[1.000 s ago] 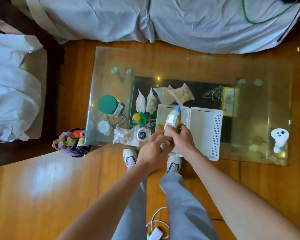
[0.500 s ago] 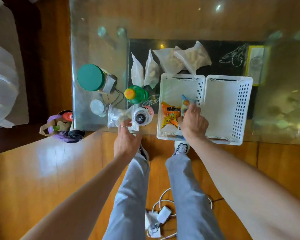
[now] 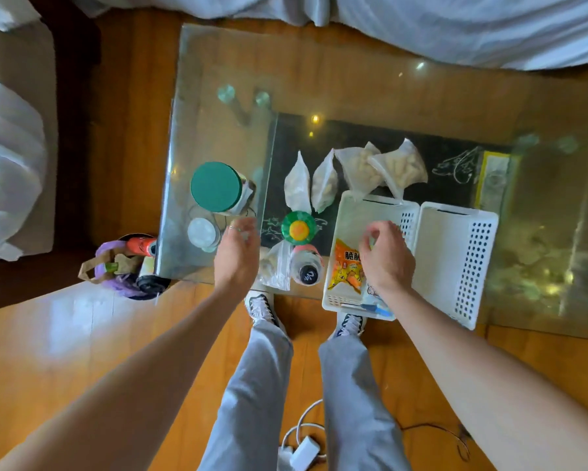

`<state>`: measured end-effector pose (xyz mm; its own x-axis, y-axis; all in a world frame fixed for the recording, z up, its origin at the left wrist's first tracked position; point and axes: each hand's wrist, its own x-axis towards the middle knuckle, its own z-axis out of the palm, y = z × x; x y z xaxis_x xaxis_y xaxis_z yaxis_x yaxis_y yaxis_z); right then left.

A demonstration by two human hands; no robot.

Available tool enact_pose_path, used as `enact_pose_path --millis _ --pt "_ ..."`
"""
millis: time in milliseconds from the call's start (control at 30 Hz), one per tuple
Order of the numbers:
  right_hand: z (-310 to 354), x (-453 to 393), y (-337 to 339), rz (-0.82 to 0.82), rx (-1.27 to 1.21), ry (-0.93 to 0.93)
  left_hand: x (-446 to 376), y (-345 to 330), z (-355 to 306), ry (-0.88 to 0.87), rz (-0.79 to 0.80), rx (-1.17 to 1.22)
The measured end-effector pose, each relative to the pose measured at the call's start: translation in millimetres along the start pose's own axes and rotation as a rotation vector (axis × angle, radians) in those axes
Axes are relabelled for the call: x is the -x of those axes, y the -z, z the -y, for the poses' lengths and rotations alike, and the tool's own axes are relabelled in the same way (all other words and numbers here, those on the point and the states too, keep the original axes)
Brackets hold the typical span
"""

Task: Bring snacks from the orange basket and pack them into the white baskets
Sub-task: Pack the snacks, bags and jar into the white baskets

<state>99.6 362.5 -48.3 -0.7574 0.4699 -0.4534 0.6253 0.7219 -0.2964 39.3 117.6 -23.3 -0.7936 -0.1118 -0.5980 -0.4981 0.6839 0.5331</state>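
In the left white perforated plastic basket on the glass counter we see an orange snack packet. Our right hand hovers above it, fingers loosely curled, empty. Our left hand hangs relaxed near a clear zip bag.

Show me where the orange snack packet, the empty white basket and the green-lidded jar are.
orange snack packet (image 3: 347, 266), head view, on its printed front.
empty white basket (image 3: 437, 253), head view, on its bare floor.
green-lidded jar (image 3: 216, 186), head view, on the middle of the lid.
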Motion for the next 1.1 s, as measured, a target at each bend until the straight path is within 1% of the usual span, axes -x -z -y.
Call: enact_pose_path --millis 67,167,267,400,500,567,633,700,733,800,867,933,1000,1100 --pt "31.8 -18.4 5.0 0.011 -0.074 0.067 -20.6 9.0 -26.2 -0.079 0.014 0.054" --pt "73.6 -44.7 4.9 0.068 -0.038 0.068 -50.2 8.8 -64.1 -0.159 0.111 0.069" --pt "91.0 -61.7 -5.0 0.158 0.062 0.051 -75.0 -6.9 -89.8 -0.178 0.228 -0.105" --pt "84.2 -64.1 -13.4 0.095 0.022 0.067 -94.3 -28.5 -101.3 -0.133 0.298 -0.38" --pt "72.0 -61.0 -7.0 0.089 -0.05 0.108 -98.9 -33.0 -108.6 -0.155 0.278 -0.521" --pt "67.0 -59.8 2.7 0.094 -0.16 0.165 -98.3 -28.1 -114.9 -0.188 0.2 -0.452" --pt "67.8 -53.7 15.9 0.111 -0.314 0.177 -88.8 -16.5 -123.7 -0.247 0.12 -0.305" --pt "72.1 -42.5 30.6 0.118 -0.523 0.102 -70.5 -4.5 -134.5 -0.3 0.082 -0.151" --pt "73.2 -35.2 37.9 0.097 -0.615 0.056 -58.9 1.4 -141.7 -0.308 0.075 -0.077" --pt "72.6 -20.0 56.2 -0.005 -0.74 -0.032 -34.3 10.7 -159.3 -0.317 0.061 0.033" --pt "65.8 -5.4 77.5 -0.098 -0.827 -0.101 -9.7 14.9 -175.5 -0.357 0.04 0.062" --pt "47.5 9.3 98.2 -0.129 -0.897 -0.142 15.1 10.5 -188.5 -0.391 0.039 0.058" --pt "18.8 23.6 112.3 -0.15 -0.923 -0.161 38.6 -1.7 -195.3 -0.396 0.059 0.066" --pt "-36.9 39.5 121.4 -0.172 -0.918 -0.205 71.8 -34.2 -195.7 -0.376 0.097 0.14"
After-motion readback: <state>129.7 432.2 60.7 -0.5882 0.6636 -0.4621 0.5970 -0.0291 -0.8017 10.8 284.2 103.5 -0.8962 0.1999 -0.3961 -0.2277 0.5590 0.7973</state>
